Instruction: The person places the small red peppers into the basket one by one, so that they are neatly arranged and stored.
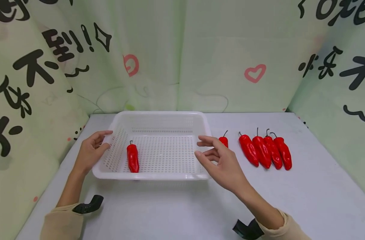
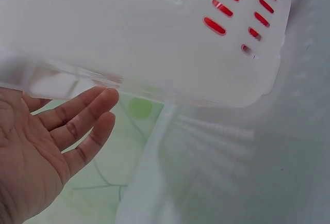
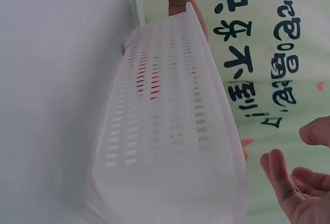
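A white perforated plastic basket stands on the table with one red chili pepper lying in its left part. At the basket's left rim is my left hand, thumb and fingertips right at the edge. The left wrist view shows its fingers extended and spread beneath the rim. My right hand hovers at the basket's right rim, fingers loosely bent, thumb apart, nothing held. Behind its fingers another red chili pepper is partly hidden.
To the right of the basket, several red chili peppers lie side by side on the white table, stems pointing away. A pale green curtain with black lettering surrounds the table at the back and sides.
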The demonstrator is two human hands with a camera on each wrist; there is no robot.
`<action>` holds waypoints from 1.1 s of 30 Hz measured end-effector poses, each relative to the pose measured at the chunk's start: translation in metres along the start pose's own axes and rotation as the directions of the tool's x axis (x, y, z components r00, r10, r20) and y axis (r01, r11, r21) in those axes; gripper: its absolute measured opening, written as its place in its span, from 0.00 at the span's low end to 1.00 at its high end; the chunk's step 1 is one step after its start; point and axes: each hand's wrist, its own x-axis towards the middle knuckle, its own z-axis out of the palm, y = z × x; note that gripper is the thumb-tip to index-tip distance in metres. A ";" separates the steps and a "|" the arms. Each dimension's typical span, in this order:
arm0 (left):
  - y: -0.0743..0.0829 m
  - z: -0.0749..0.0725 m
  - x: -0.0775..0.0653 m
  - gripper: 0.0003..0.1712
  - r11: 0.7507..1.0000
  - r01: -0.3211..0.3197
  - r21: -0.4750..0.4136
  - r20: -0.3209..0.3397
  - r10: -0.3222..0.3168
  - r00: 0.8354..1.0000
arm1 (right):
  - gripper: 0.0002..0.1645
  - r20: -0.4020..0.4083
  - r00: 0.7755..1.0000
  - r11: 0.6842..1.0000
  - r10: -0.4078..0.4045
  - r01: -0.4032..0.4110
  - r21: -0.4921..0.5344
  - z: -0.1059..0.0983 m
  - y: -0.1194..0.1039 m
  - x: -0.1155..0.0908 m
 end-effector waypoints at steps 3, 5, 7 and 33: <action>0.000 0.000 0.000 0.24 1.000 0.009 0.003 0.001 -0.009 1.000 | 0.32 -0.018 1.000 1.000 -0.008 0.008 -0.018 -0.006 0.005 -0.004; 0.000 0.000 0.000 0.24 1.000 0.008 0.003 0.003 -0.008 1.000 | 0.32 -0.037 0.999 1.000 -0.007 0.006 -0.030 -0.010 0.009 -0.006; 0.000 0.000 0.001 0.24 1.000 0.005 0.001 0.005 -0.005 1.000 | 0.31 -0.064 0.998 0.999 -0.007 0.005 -0.045 -0.014 0.014 -0.007; -0.002 0.000 0.000 0.24 0.999 -0.013 -0.043 0.017 0.013 1.000 | 0.36 -0.101 0.949 0.928 0.297 -0.312 -0.203 -0.051 0.091 0.008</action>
